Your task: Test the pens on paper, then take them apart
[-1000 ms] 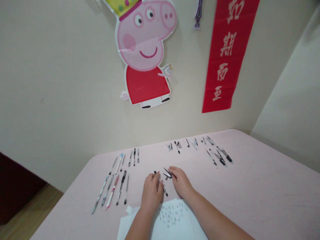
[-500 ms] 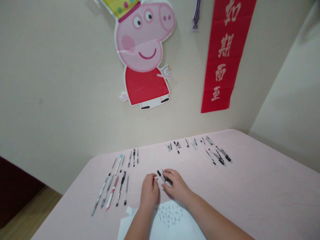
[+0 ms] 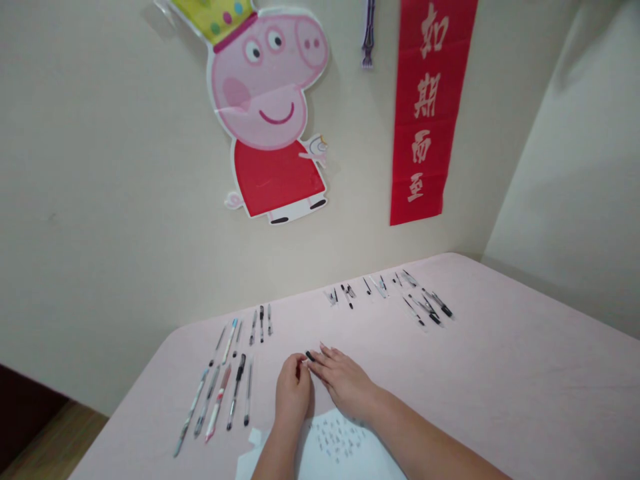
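Observation:
My right hand (image 3: pixel 345 381) lies palm down with its fingers stretched out over pen parts on the pink table. Only a black pen cap (image 3: pixel 310 356) pokes out by its fingertips; the other parts are hidden beneath the hand. Close beside it on the left, my left hand (image 3: pixel 293 387) has its fingers curled together near the cap. Whatever those fingers pinch, if anything, is out of sight. Under my forearms rests a white sheet of paper (image 3: pixel 343 447) with rows of small dark handwriting.
To the left, several whole pens (image 3: pixel 219 403) are laid out in two rows. Farther back on the right, several groups of taken-apart pen pieces (image 3: pixel 429 308) lie on the pink table (image 3: pixel 520 373). A wall with a pig cutout (image 3: pixel 277 177) and red banner (image 3: pixel 425 133) rises behind.
My right hand has flattened over the pen parts that showed between its fingers before. The left hand stays beside it, fingers curled. The whole view has shifted slightly.

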Action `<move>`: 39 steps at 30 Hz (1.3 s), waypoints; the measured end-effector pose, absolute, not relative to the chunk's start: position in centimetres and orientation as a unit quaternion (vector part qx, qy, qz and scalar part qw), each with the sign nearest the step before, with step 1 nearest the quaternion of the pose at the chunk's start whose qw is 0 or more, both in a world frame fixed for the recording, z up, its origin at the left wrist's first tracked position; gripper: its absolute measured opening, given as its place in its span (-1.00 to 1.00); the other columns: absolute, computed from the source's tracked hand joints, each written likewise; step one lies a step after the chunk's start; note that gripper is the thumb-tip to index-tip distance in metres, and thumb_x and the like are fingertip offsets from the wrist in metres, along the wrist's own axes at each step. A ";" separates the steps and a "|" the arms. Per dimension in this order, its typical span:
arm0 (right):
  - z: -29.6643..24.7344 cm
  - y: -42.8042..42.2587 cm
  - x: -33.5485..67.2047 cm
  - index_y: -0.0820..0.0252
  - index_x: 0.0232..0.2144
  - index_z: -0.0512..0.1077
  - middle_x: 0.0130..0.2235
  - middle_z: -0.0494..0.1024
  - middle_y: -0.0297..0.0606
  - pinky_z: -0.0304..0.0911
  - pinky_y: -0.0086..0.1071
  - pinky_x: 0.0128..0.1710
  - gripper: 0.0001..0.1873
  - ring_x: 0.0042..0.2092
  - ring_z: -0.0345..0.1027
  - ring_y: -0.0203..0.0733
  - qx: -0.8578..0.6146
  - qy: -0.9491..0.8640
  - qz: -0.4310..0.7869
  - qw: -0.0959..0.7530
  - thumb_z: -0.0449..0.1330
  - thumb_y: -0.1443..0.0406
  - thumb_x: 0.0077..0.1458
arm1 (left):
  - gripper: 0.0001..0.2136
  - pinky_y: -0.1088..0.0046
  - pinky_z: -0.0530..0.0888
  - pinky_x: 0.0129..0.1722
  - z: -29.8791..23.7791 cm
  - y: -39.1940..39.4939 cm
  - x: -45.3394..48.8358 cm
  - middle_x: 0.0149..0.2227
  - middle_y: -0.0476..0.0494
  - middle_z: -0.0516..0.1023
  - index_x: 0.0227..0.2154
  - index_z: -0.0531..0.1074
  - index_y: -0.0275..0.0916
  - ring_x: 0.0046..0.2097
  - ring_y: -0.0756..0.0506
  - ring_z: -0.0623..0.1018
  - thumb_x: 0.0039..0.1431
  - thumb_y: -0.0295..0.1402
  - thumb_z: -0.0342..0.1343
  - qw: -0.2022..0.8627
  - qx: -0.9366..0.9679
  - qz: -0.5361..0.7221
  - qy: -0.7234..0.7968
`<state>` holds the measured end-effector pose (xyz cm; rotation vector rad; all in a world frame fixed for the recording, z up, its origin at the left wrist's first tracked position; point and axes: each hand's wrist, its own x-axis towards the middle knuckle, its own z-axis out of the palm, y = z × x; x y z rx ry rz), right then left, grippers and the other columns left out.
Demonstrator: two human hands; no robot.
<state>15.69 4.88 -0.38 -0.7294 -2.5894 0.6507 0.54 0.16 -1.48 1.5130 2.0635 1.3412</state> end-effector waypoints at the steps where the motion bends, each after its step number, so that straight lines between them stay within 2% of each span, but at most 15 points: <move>1: -0.4 4.9 15.7 0.10 0.18 0.15 0.24 0.15 -0.25 -0.13 -0.12 0.24 -0.50 0.28 -0.12 -0.12 -0.259 -0.920 0.231 0.184 -0.10 0.38 0.20 | -0.85 0.28 0.42 -0.24 -1.5 0.2 0.5 -0.38 -0.12 0.51 -0.38 0.39 -0.23 -0.30 -0.14 0.50 0.04 -0.33 -0.03 0.128 0.517 0.464 0.708; 6: -0.7 4.9 15.7 0.21 0.20 0.13 0.25 0.11 -0.17 -0.12 -0.15 0.24 -0.48 0.28 -0.15 -0.12 -0.271 -0.916 0.225 0.190 -0.10 0.41 0.17 | -0.85 0.29 0.42 -0.26 -1.5 0.2 0.5 -0.40 -0.11 0.52 -0.39 0.41 -0.21 -0.32 -0.13 0.50 0.03 -0.32 -0.02 0.128 0.516 0.470 0.705; 13: -0.6 4.8 15.7 0.08 0.18 0.15 0.25 0.12 -0.23 -0.10 -0.13 0.23 -0.47 0.28 -0.12 -0.10 -0.274 -0.917 0.225 0.180 -0.10 0.42 0.17 | -0.84 0.25 0.42 -0.23 -1.1 -0.1 0.6 -0.38 -0.14 0.53 -0.39 0.41 -0.22 -0.29 -0.15 0.51 0.05 -0.30 -0.04 0.140 0.523 0.458 0.705; 25: -1.8 6.2 16.0 0.24 0.14 0.24 0.23 0.16 -0.16 -0.08 -0.18 0.23 -0.46 0.28 -0.12 -0.09 -0.299 -0.904 0.234 0.196 -0.04 0.46 0.08 | -0.82 0.24 0.43 -0.22 -1.5 0.1 0.1 -0.36 -0.15 0.53 -0.37 0.41 -0.21 -0.28 -0.17 0.52 0.05 -0.29 -0.05 0.127 0.547 0.435 0.704; 29: -1.5 7.1 17.2 0.33 0.12 0.27 0.22 0.16 -0.07 -0.07 -0.17 0.22 -0.43 0.27 -0.10 -0.02 -0.329 -0.896 0.226 0.197 0.01 0.48 0.00 | -0.81 0.26 0.43 -0.23 -1.7 0.2 0.0 -0.36 -0.15 0.53 -0.36 0.41 -0.22 -0.28 -0.16 0.51 0.06 -0.30 -0.07 0.123 0.558 0.420 0.705; 34: -1.8 9.1 20.0 0.25 0.11 0.27 0.20 0.20 -0.12 -0.07 -0.13 0.22 -0.37 0.27 -0.09 -0.09 -0.362 -0.884 0.204 0.216 -0.07 0.55 -0.05 | -0.80 0.26 0.43 -0.25 -1.7 0.2 0.0 -0.37 -0.14 0.53 -0.35 0.41 -0.21 -0.29 -0.16 0.51 0.07 -0.29 -0.07 0.121 0.566 0.406 0.707; 39: -2.2 11.4 23.5 0.27 0.10 0.29 0.20 0.21 -0.14 -0.06 -0.16 0.22 -0.35 0.26 -0.06 -0.13 -0.406 -0.869 0.175 0.223 -0.12 0.59 -0.06 | -0.80 0.23 0.43 -0.21 -1.6 0.2 0.0 -0.34 -0.17 0.54 -0.34 0.41 -0.22 -0.26 -0.18 0.52 0.06 -0.28 -0.07 0.128 0.560 0.409 0.709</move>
